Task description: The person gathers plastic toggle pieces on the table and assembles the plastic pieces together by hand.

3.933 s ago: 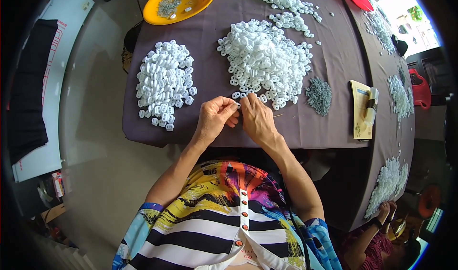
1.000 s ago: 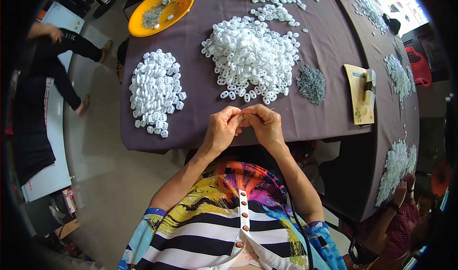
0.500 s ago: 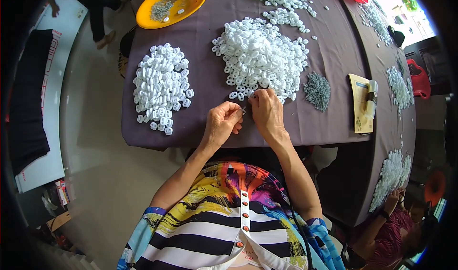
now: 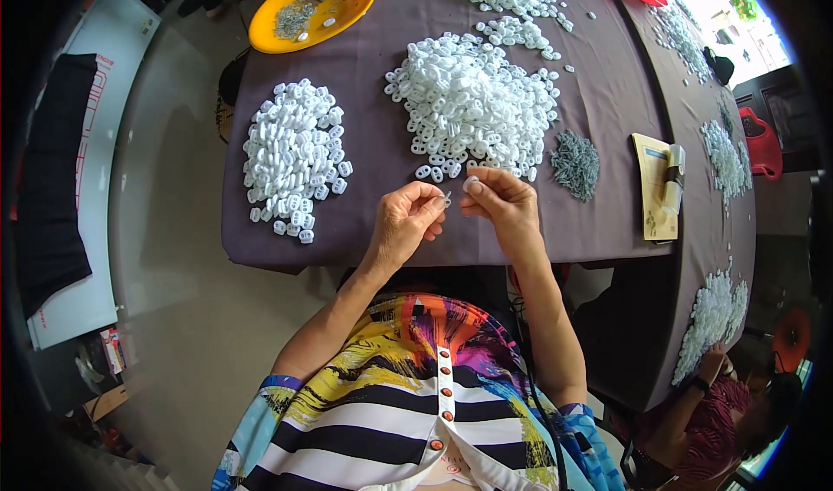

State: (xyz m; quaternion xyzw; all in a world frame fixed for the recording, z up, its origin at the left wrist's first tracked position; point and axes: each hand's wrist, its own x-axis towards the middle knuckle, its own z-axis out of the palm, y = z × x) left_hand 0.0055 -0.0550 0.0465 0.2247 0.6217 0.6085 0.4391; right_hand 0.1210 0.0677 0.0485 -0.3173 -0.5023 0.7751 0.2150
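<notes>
Close to the table's near edge, my left hand [image 4: 403, 220] pinches a small whitish prong-like piece [image 4: 446, 199], too small to make out fully. My right hand [image 4: 512, 209] holds a white oval plastic piece [image 4: 470, 183] between thumb and forefinger, a short gap away from the left fingertips. Just beyond both hands rises a large heap of white two-holed oval pieces [image 4: 473, 101]. To the right of it lies a small pile of thin grey pieces [image 4: 575, 166], perhaps springs. On the left is another pile of chunkier white pieces [image 4: 291, 157].
A yellow plate [image 4: 356, 9] with small grey bits stands at the far left of the dark-clothed table [image 4: 364, 66]. At the right lie a yellow packet [image 4: 657, 222] and a clear roll [image 4: 673, 183]. Another person [image 4: 707, 422] works at more white pieces, lower right.
My right hand has drawn back from the heap's near edge and turned, now with a white oval piece in its fingertips. My left hand has barely moved. The walking person has mostly left view.
</notes>
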